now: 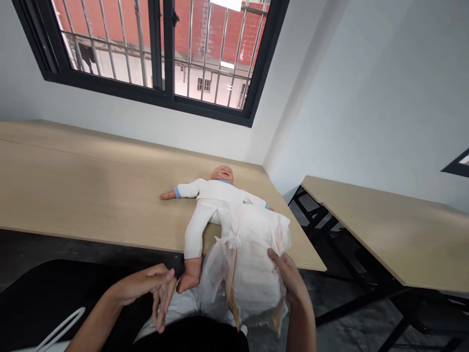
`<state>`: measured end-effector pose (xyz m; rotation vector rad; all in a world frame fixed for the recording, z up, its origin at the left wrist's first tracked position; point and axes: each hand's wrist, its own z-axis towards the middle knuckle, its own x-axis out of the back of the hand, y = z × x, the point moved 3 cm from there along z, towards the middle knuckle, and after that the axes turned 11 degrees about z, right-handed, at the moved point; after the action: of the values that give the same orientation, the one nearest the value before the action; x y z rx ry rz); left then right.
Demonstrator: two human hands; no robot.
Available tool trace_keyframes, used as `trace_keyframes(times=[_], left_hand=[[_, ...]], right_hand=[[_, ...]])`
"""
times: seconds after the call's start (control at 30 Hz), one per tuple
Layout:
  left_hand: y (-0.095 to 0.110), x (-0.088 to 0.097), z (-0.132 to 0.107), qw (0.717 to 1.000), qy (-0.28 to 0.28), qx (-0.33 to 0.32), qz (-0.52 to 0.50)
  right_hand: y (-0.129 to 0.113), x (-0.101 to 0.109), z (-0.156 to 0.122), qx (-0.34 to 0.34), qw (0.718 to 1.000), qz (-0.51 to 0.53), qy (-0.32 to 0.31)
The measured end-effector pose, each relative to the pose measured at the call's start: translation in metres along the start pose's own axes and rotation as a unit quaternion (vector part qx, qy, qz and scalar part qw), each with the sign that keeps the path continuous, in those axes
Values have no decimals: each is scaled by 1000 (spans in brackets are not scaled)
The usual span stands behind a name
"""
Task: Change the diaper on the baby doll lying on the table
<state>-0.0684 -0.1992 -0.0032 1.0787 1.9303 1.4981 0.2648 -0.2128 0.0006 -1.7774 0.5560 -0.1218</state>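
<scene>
A baby doll in a white outfit with blue cuffs lies on its back on the wooden table, head toward the wall. One bare foot sticks out past the table's front edge. My right hand pinches the right side of an opened-out white diaper, thumb on top. This diaper covers the doll's other leg and hangs down over the table edge toward my lap. My left hand is in the air left of the doll's foot, holding nothing, its fingers loosely bent and apart.
The light wooden table runs left along the wall under a barred window. A second table with black legs stands to the right, across a gap. A white cable loops at the lower left.
</scene>
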Motion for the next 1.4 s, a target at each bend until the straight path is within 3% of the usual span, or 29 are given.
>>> trace_keyframes(times=[0.13, 0.23, 0.33, 0.43, 0.6, 0.73, 0.83, 0.97, 1.23, 1.4], left_hand=[[-12, 11, 5, 994, 87, 64, 18], [-14, 6, 13, 992, 100, 73, -2], [-14, -9, 27, 995, 41, 28, -86], [-19, -26, 44, 977, -25, -25, -212], [-28, -57, 73, 908, -96, -100, -395], [-22, -77, 88, 851, -153, -164, -475], [-11, -85, 95, 827, -181, -209, -489], [10, -83, 98, 828, -199, -246, -462], [83, -56, 87, 830, -181, -277, -449], [129, -34, 91, 842, -193, -288, -414]], right_hand=[[-15, 11, -11, -36, 995, 90, 12], [-22, 27, -14, -19, 991, 113, 65], [-20, 45, -8, -8, 987, 130, 98], [-13, 58, -2, -19, 982, 150, 111], [-7, 64, 3, -44, 974, 181, 128], [-3, 62, 5, -46, 973, 188, 129], [2, 61, 9, -59, 972, 204, 100], [7, 61, 13, -68, 973, 199, 92], [10, 58, 17, -52, 980, 175, 77], [13, 42, 19, -82, 976, 199, 10]])
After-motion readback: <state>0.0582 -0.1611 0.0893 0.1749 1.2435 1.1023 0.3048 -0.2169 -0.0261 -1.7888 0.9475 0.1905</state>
